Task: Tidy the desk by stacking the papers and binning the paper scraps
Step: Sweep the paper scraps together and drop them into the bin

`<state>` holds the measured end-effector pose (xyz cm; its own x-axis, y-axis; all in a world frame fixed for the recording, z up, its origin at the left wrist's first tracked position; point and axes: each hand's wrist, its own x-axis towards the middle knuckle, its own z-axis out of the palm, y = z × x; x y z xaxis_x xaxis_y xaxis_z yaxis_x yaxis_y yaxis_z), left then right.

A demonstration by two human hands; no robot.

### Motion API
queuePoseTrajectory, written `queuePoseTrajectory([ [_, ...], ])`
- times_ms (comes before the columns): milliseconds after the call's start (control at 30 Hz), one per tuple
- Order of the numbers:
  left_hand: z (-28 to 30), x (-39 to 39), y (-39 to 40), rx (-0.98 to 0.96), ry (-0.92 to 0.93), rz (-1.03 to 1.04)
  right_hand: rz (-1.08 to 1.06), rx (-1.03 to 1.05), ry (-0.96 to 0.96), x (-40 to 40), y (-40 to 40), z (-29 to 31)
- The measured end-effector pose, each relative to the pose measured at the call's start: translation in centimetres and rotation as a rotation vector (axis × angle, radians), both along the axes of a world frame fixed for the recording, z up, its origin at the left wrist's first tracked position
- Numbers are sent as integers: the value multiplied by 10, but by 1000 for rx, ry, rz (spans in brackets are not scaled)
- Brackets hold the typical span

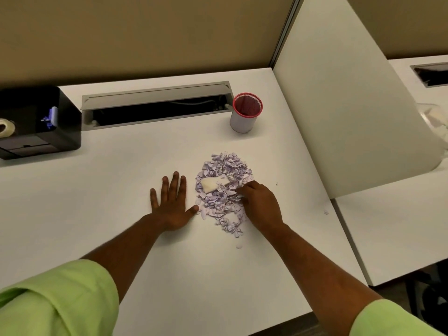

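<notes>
Left hand [171, 204] flat on desk [97, 190], walling centre-frame scrap pile [224, 190]; right hand [260, 204] fingers curled into scraps, gathering them.

The paper scraps [224, 190] between the two hands are pale lilac with faint print, one plain white piece [211, 185] among them. The table [121, 166] is white. Beyond the right hand [260, 204], a white cup [246, 115] has a red rim. Both sleeves [58, 301] are light green.

White desk [121, 190], beige partition wall [145, 32]
</notes>
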<state>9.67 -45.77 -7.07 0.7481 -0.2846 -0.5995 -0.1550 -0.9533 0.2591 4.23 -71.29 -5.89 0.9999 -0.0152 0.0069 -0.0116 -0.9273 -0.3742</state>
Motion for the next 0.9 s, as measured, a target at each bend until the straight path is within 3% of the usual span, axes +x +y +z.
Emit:
queuePoseTrajectory([
  [233,9,9,11,-34,-13,-45,23,16,67,19,-9,0],
  [400,19,14,11,-31,84,-61,-222,383,137,32,-24,16],
  [500,25,19,12,1,145,-109,-464,757,244,44,-34,33],
  [633,27,21,12,55,158,-158,-539,1016,216,75,-45,63],
  [767,25,22,11,60,151,-148,-523,1013,82,127,-51,90],
  [900,23,21,12,52,136,-141,-464,763,-76,184,-56,108],
])
